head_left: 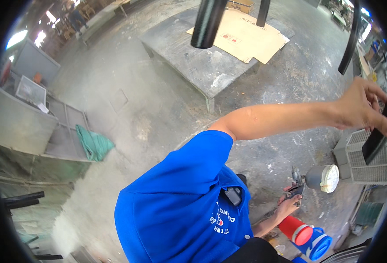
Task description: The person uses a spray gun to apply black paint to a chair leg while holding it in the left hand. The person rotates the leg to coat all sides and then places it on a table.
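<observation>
My left arm, in a blue short sleeve, stretches across to the far right. There my left hand (363, 104) has its fingers curled around a black bar-like piece (376, 147), which runs up the picture's right rim; its full shape is cut off. Lower down, my right hand (288, 203) is closed on the handle of a spray gun (296, 176). A grey paint cup (315, 178) with a whitish, stained lid is fixed to the gun and lies tilted on its side in view.
Black pieces hang overhead (207, 24). A low grey table (180, 52) carries flattened cardboard (246, 37). Grey mesh housing (369, 158) stands right, red (295, 230) and blue (318, 245) drink coolers lower right. Metal panels (24, 118) with green cloth (93, 142) are at left.
</observation>
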`<state>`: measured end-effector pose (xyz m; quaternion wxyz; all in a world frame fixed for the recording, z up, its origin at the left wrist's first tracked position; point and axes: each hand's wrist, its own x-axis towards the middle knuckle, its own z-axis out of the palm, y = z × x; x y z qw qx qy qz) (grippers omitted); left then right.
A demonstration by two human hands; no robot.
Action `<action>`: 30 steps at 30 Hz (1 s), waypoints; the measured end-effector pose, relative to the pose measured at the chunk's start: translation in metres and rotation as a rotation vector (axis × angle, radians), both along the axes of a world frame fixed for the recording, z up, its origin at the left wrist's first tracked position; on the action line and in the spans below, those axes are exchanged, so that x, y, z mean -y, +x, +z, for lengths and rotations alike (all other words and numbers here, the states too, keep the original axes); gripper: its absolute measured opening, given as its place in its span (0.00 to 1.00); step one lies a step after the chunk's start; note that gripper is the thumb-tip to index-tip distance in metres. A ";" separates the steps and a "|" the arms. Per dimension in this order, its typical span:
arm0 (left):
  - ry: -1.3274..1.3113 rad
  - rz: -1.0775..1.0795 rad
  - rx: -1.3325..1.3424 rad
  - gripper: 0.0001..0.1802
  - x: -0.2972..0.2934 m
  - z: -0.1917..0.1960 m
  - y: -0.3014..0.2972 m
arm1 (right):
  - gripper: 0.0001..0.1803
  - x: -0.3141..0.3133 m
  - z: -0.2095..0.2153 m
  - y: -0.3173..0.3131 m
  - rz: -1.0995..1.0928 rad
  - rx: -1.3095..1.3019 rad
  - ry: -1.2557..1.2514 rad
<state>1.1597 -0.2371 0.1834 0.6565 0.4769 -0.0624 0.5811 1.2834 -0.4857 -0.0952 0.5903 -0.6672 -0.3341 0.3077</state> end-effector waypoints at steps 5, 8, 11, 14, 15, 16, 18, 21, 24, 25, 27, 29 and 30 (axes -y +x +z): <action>-0.036 -0.017 -0.007 0.40 0.012 0.001 -0.005 | 0.44 0.002 0.004 0.000 0.057 0.017 -0.003; -0.062 0.021 0.007 0.38 0.016 0.002 -0.004 | 0.44 0.004 0.004 -0.001 0.062 0.011 -0.012; -0.072 -0.008 0.066 0.37 0.022 0.003 0.003 | 0.44 0.008 0.005 0.000 0.036 0.020 -0.015; -0.078 -0.065 0.095 0.37 0.029 0.004 0.011 | 0.42 0.013 0.006 0.002 0.018 0.026 -0.027; -0.084 -0.077 0.046 0.36 0.033 0.006 0.013 | 0.41 0.014 0.006 0.003 0.029 0.007 -0.024; -0.102 -0.060 0.057 0.36 0.039 0.007 0.016 | 0.40 0.015 0.007 0.002 0.013 0.020 -0.051; -0.150 -0.074 0.087 0.33 0.050 0.012 0.020 | 0.38 0.014 0.008 0.001 -0.005 0.022 -0.067; -0.231 -0.161 0.173 0.31 0.066 0.023 0.027 | 0.36 0.013 0.014 -0.003 -0.042 0.030 -0.097; -0.136 -0.045 0.242 0.28 0.079 0.033 0.035 | 0.34 0.009 0.021 -0.009 -0.090 0.028 -0.114; -0.123 -0.020 0.277 0.27 0.081 0.034 0.038 | 0.33 0.008 0.024 -0.011 -0.108 0.026 -0.109; -0.039 0.041 0.342 0.27 0.084 0.033 0.039 | 0.32 0.003 0.031 -0.017 -0.126 0.023 -0.097; 0.035 0.146 0.451 0.28 0.085 0.031 0.038 | 0.31 -0.008 0.040 -0.024 -0.135 0.025 -0.076; 0.097 0.216 0.465 0.30 0.087 0.031 0.036 | 0.30 -0.014 0.049 -0.028 -0.137 0.026 -0.051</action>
